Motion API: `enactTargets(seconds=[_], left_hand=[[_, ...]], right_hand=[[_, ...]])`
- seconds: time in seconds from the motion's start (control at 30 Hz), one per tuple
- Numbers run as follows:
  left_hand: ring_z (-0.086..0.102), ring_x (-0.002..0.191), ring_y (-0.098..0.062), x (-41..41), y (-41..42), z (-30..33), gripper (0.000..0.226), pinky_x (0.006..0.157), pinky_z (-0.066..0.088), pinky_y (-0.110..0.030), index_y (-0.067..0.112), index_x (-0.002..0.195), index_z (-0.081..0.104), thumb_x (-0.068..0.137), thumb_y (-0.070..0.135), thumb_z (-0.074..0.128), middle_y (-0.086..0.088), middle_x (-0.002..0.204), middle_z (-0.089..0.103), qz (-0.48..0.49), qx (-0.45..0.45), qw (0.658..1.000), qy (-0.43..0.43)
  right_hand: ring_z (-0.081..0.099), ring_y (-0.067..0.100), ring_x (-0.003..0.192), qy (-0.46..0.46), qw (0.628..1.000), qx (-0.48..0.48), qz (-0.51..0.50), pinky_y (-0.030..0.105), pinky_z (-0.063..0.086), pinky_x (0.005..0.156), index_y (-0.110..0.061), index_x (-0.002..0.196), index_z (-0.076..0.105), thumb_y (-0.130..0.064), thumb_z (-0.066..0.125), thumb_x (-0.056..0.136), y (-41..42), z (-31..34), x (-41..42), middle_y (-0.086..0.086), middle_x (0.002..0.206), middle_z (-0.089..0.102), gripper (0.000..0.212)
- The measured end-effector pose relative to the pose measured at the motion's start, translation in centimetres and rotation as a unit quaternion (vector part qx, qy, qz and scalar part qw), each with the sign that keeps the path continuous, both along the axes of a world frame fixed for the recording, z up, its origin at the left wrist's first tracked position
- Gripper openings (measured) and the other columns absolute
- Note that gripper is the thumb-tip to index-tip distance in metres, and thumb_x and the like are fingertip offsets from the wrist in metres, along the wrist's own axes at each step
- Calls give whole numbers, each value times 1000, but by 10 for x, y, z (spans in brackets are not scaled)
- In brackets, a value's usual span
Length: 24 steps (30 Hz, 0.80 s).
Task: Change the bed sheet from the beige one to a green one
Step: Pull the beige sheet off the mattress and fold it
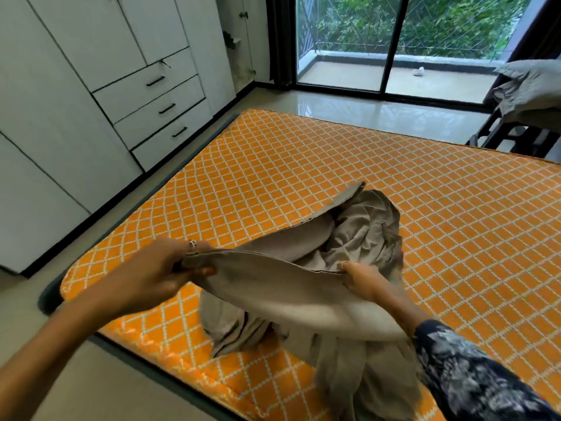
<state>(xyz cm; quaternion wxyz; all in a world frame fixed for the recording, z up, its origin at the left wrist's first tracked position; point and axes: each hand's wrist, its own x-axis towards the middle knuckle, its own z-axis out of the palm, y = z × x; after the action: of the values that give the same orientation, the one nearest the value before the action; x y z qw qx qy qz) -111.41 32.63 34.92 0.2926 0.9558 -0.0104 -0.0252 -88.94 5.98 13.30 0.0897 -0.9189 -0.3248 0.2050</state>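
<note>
In the head view, the left hand (pixel 161 268) and right hand (pixel 361 278) each pinch the hem of the beige sheet (pixel 303 293), fingers curled tight, stretching it between them. The rest lies bunched (partly draped over the near edge) on the bare orange mattress (pixel 394 183).

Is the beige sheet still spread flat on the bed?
No. The beige sheet is bunched in a heap on the bare orange mattress, both hands gripping one edge.

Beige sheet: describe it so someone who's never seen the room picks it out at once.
Start at the bare orange mattress with its white diamond pattern. Bunched on its near side is the beige sheet, one hem stretched between the left hand and right hand. It is the only plain, crumpled cloth on the patterned mattress.
</note>
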Motion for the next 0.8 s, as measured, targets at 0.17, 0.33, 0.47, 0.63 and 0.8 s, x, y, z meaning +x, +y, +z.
enactTargets(seconds=[0.17, 0.33, 0.47, 0.63, 0.8], left_hand=[[66, 69, 1, -16, 35, 16, 43, 58, 49, -26, 66, 105, 52, 83, 29, 48, 26, 82, 68, 22, 82, 996, -32], [51, 87, 29, -32, 54, 24, 65, 68, 41, 1, 68, 118, 43, 79, 16, 50, 54, 99, 50, 32, 97, 991, -82], [44, 89, 35, -43, 58, 23, 68, 74, 35, 8, 66, 125, 38, 76, 19, 43, 56, 108, 44, 54, 77, 989, -111], [49, 84, 29, -53, 78, 14, 60, 63, 47, -11, 66, 123, 42, 78, 25, 43, 56, 103, 46, 74, 123, 986, -85], [54, 90, 25, -53, 79, 14, 59, 66, 48, -13, 62, 123, 44, 78, 23, 40, 60, 106, 40, 52, 137, 984, -98]], right_hand=[[61, 31, 102, -20, 999, 21, 13, 34, 46, 81, -12, 107, 57, -11, 56, 85, 31, 16, 58, 10, 106, 65, 22], [54, 31, 117, -120, 992, 23, 29, 49, 35, 102, -17, 141, 27, -9, 55, 84, 99, 37, 73, 11, 120, 60, 65], [50, 31, 120, -37, 998, 24, 44, 51, 30, 102, -24, 151, 4, -7, 52, 83, 138, 18, 59, 13, 123, 57, 85], [45, 29, 126, 39, 995, 90, -34, 52, 28, 105, -30, 144, 32, -13, 49, 90, 146, -9, 48, 10, 131, 54, 59], [44, 30, 126, 50, 995, 89, -9, 53, 30, 100, -33, 132, 47, -14, 45, 94, 154, -15, 53, 6, 127, 58, 43]])
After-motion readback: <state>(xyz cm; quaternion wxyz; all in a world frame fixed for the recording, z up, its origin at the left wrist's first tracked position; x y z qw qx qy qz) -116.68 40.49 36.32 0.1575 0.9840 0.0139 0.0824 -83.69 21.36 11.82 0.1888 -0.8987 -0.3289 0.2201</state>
